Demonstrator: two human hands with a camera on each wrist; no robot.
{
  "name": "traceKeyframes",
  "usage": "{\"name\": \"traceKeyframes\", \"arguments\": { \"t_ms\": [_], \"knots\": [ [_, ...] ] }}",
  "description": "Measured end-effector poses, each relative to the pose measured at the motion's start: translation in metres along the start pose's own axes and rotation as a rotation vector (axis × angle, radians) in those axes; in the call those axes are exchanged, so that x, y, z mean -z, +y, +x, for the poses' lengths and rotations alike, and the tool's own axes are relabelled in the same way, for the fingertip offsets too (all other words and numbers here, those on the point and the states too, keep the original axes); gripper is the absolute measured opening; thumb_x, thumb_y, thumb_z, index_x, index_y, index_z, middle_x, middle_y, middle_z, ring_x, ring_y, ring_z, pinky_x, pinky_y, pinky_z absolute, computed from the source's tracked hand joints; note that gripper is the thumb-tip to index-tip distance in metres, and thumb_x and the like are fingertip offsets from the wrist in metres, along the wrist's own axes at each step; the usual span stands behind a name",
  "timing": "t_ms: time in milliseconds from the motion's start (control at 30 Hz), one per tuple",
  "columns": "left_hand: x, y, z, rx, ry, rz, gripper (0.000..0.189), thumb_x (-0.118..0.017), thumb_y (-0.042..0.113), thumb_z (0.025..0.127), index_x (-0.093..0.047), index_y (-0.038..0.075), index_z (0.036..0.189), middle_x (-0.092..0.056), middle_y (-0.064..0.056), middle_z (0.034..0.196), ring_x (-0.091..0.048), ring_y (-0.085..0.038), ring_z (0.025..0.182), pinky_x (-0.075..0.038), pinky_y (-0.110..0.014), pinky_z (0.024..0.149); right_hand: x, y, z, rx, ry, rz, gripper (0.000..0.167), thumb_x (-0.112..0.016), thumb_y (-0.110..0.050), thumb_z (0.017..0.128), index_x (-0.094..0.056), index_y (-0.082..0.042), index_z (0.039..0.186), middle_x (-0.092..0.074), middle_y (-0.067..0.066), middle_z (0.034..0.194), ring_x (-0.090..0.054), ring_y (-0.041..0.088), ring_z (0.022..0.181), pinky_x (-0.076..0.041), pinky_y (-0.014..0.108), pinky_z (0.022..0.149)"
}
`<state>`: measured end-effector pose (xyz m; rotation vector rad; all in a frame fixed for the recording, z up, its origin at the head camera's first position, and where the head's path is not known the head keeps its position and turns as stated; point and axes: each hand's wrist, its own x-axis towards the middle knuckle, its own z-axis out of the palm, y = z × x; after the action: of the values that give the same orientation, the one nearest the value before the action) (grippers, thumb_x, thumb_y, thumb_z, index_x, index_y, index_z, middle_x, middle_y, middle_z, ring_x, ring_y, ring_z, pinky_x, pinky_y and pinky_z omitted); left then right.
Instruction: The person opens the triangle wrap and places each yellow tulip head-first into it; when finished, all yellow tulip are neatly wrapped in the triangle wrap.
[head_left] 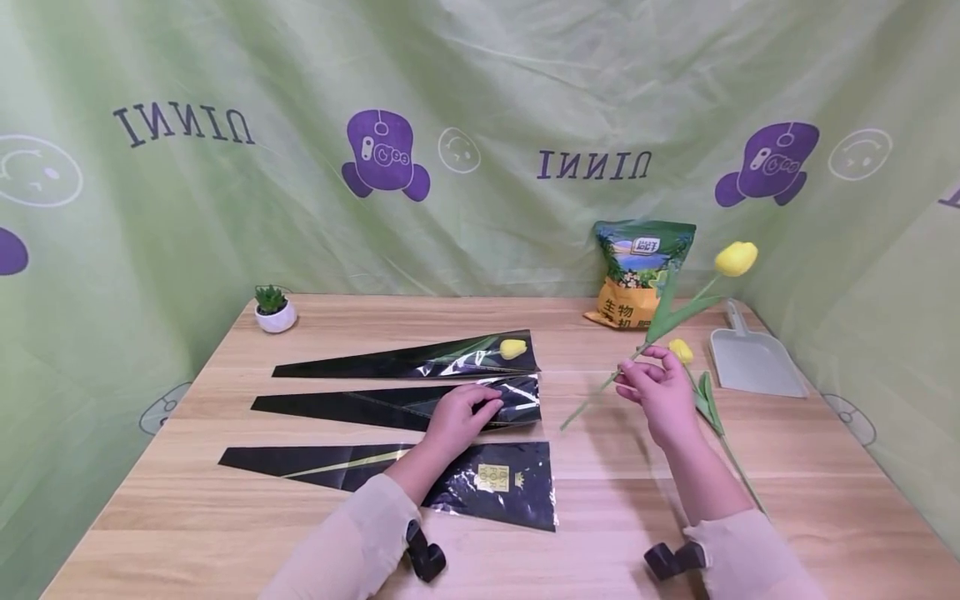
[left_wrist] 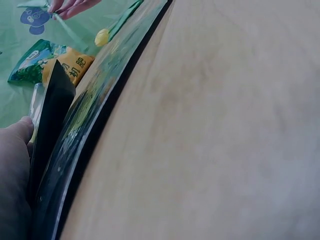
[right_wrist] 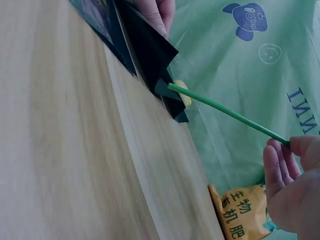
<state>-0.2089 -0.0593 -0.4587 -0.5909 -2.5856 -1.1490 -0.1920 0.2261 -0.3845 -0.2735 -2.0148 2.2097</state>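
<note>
My left hand (head_left: 463, 417) pinches the wide end of the middle black flower sleeve (head_left: 337, 407); in the left wrist view the thumb lies against the raised sleeve (left_wrist: 54, 112). My right hand (head_left: 660, 392) holds a yellow artificial tulip (head_left: 678, 312) by its stem, above the table. Its bloom points up and right, and the stem's lower end slants toward the sleeve's mouth. In the right wrist view the green stem (right_wrist: 225, 111) appears in front of the sleeve's opening. Another yellow tulip (head_left: 708, 400) lies beneath the right hand.
The far black sleeve (head_left: 375, 365) has a yellow tulip inside. Nearest me lies another black sleeve (head_left: 465, 492) with gold print. A colourful bag (head_left: 626, 292), a grey dustpan (head_left: 757, 362) and a potted succulent (head_left: 275, 312) stand toward the back, before a green curtain (head_left: 495, 233).
</note>
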Motion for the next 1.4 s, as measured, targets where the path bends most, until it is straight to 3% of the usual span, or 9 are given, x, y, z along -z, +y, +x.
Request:
{"name": "traceKeyframes", "arguments": {
  "t_ms": [267, 1100, 1400],
  "knots": [
    [0.0, 0.0, 0.001, 0.009, -0.017, 0.003, 0.019, -0.069, 0.023, 0.091, -0.076, 0.012, 0.105, -0.075, -0.004, 0.108, -0.067, -0.022, 0.11, -0.052, -0.037, 0.099, -0.018, 0.01, 0.007, 0.015, 0.123, 0.121, 0.024, -0.058, -0.001, 0.095, -0.041, -0.018, 0.099, -0.067, -0.01, 0.072, -0.071, 0.003, 0.067, -0.06, 0.019, 0.065],
    [0.001, 0.001, 0.001, -0.012, -0.004, 0.0, 0.019, -0.068, 0.021, 0.092, -0.076, 0.01, 0.105, -0.075, -0.005, 0.108, -0.068, -0.023, 0.11, -0.052, -0.038, 0.099, -0.079, 0.055, -0.002, -0.041, 0.091, 0.104, 0.025, -0.06, -0.001, 0.094, -0.041, -0.007, 0.108, -0.067, -0.006, 0.077, -0.07, 0.005, 0.071, -0.062, 0.025, 0.072],
    [0.002, 0.001, 0.0, -0.021, 0.015, -0.003, 0.018, -0.069, 0.021, 0.091, -0.076, 0.011, 0.104, -0.075, -0.004, 0.107, -0.068, -0.022, 0.109, -0.053, -0.038, 0.098, -0.095, 0.062, -0.01, -0.094, 0.065, 0.14, 0.025, -0.06, 0.002, 0.092, -0.042, -0.004, 0.108, -0.069, -0.001, 0.08, -0.069, 0.007, 0.069, -0.06, 0.02, 0.066]
  ]
}}
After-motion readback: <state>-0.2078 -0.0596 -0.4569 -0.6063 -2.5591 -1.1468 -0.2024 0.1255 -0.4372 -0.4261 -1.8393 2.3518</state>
